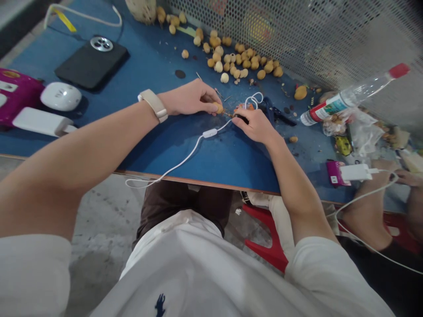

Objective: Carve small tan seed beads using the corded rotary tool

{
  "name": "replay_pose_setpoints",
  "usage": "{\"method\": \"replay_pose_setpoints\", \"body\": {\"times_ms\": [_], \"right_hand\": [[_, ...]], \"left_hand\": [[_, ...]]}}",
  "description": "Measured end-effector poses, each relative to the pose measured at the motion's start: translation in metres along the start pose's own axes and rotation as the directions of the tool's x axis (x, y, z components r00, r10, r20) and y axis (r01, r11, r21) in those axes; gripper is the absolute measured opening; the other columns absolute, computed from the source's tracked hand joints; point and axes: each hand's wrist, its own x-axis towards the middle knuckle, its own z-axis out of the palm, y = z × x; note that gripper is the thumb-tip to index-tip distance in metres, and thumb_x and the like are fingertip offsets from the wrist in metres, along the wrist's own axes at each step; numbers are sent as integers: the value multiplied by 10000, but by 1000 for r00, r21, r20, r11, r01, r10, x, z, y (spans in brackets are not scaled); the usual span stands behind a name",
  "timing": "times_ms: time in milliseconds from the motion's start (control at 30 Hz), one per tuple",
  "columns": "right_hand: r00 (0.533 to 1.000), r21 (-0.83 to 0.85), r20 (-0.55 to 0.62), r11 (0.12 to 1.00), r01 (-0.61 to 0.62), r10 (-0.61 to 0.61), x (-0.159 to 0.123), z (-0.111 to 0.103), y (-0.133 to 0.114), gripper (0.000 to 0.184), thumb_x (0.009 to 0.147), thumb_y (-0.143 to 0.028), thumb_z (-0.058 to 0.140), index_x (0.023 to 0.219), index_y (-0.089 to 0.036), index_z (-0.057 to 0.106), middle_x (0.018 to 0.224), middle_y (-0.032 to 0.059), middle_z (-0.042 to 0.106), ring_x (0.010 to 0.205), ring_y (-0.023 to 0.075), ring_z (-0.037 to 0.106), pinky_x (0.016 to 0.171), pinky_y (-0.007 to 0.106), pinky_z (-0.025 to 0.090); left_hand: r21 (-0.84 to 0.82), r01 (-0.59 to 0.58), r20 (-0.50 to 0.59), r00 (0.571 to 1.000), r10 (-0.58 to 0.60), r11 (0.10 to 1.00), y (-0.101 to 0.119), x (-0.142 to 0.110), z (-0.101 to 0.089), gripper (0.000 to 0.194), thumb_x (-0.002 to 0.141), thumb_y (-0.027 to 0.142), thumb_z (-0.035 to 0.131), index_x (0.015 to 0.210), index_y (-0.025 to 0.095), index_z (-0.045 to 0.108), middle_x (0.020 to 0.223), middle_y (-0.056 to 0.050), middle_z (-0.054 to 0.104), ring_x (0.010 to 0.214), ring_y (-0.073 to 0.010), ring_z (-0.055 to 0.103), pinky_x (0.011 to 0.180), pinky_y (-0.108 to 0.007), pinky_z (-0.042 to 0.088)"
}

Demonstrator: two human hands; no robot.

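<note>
Between the fingertips of my left hand (200, 99) is a small yellow-tan gourd (218, 107), held just above the blue table. My right hand (256, 125) is closed around a slim corded tool with a dark handle and a thin metal tip (228, 114). That tip points left and meets or nearly meets the gourd; exact contact is too small to tell. A white cord with an inline switch (209, 133) passes by my right hand and loops behind it. Dark blue-handled pliers (277, 113) lie beyond my right hand, partly hidden by it.
Many small gourds (244, 59) lie along the perforated metal screen (280, 31). At left are a black phone (92, 61), a white earbud case (61, 96) and a purple power block (20, 94). A clear bottle (350, 97) lies at right, near another person's arm (370, 215).
</note>
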Motion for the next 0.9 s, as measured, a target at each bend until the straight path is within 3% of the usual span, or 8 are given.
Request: {"method": "replay_pose_setpoints", "body": {"times_ms": [267,467,900], "right_hand": [[1000,8,10,1000,-16,16,0,-2,-4,914,1157,-1133,467,1126,-300,840,1085,101,861,1023,361,806,1009,507,619],[1000,25,19,1000,-16,16,1,-5,-9,943,1129,-1171,445,1123,-313,837,1009,85,832,981,350,775,982,497,604],[1000,38,9,999,-26,25,1,-4,-5,849,1166,-1093,538,1105,-301,838,1004,85,830,995,360,775,1025,521,612]], "left_hand": [[1,19,35,999,-19,1000,5,-3,-4,621,975,750,944,1404,308,1028,1253,-70,1010,1259,-373,861,1186,-524,670],[-33,4,13,1000,-4,999,1,-2,-2,580,934,750,981,1340,340,1043,1201,-86,1005,1362,-426,868,1166,-514,687],[-13,13,25,1000,-13,1000,4,-2,-3,597,946,748,970,1341,305,1033,1235,-70,1004,1311,-387,874,1182,-516,676]]}}
